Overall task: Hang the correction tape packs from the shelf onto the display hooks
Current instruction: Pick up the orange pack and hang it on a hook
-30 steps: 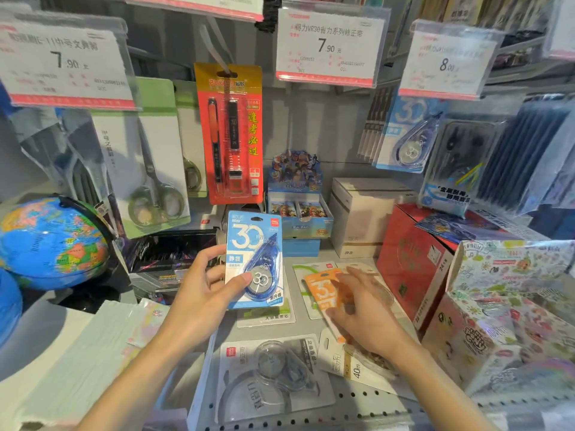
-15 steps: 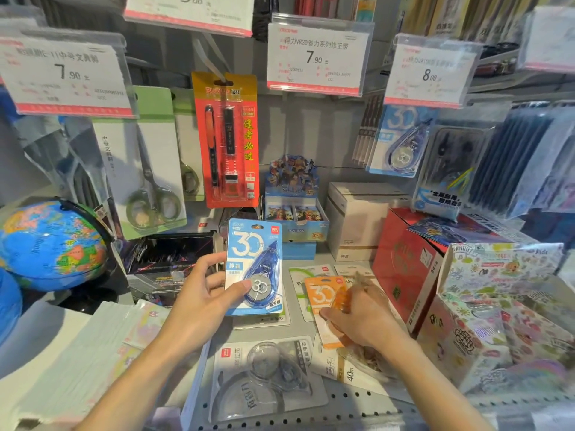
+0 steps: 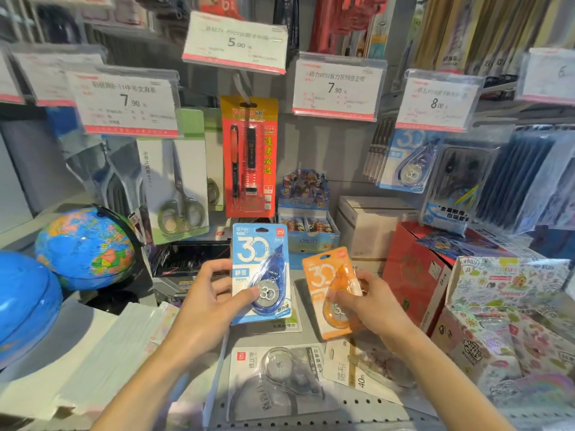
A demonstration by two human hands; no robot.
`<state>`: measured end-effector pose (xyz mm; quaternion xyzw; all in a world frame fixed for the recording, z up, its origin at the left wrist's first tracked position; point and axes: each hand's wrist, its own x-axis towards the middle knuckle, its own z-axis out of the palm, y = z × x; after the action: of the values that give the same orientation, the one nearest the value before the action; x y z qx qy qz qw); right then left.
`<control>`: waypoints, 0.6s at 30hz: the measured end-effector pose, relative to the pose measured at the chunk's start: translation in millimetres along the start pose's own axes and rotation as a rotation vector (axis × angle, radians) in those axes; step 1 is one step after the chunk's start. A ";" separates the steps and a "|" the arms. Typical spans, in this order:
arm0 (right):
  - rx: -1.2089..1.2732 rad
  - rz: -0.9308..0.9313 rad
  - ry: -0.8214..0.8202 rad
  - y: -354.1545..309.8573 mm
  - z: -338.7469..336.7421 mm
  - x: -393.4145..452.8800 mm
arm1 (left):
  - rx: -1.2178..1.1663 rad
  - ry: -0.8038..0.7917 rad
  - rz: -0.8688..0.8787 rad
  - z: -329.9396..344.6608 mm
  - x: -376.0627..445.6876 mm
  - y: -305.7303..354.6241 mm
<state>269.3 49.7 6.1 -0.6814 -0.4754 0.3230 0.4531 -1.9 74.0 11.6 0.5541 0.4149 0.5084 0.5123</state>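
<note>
My left hand [image 3: 211,303] grips a blue correction tape pack [image 3: 259,259] upright, thumb pressed on its blister. My right hand [image 3: 373,303] holds an orange correction tape pack [image 3: 323,272] lifted off the shelf, thumb across its front. More tape packs lie flat on the grey shelf [image 3: 311,412]: a grey pack [image 3: 280,377] in front and a white one marked 40m [image 3: 357,365] to its right. One blue pack [image 3: 407,163] hangs on a display hook at the upper right, under the 8.00 price tag [image 3: 438,102].
Scissors cards [image 3: 177,181] and a red pen card [image 3: 249,157] hang at the back. A globe [image 3: 84,247] stands at left, a paper stack [image 3: 93,353] beneath it. Red [image 3: 417,272] and patterned [image 3: 510,309] boxes crowd the right. Price tags overhang the hooks.
My right hand has lifted the orange pack off the shelf and turned it upright. The view has tilted upward. My left hand keeps hold of the blue pack.
</note>
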 end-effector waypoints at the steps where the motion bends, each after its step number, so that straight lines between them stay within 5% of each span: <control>1: 0.060 -0.020 0.001 -6.3 -2.8 -5.1 | -0.007 0.001 0.006 -1.6 -2.0 2.9; 18: 0.354 -0.233 -0.049 -45.2 -99.1 -64.5 | -0.138 -0.024 0.157 63.4 -33.6 45.8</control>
<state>317.7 -35.5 86.3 -0.5235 -0.4977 0.3633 0.5884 53.3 25.7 55.0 0.5543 0.3279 0.5675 0.5129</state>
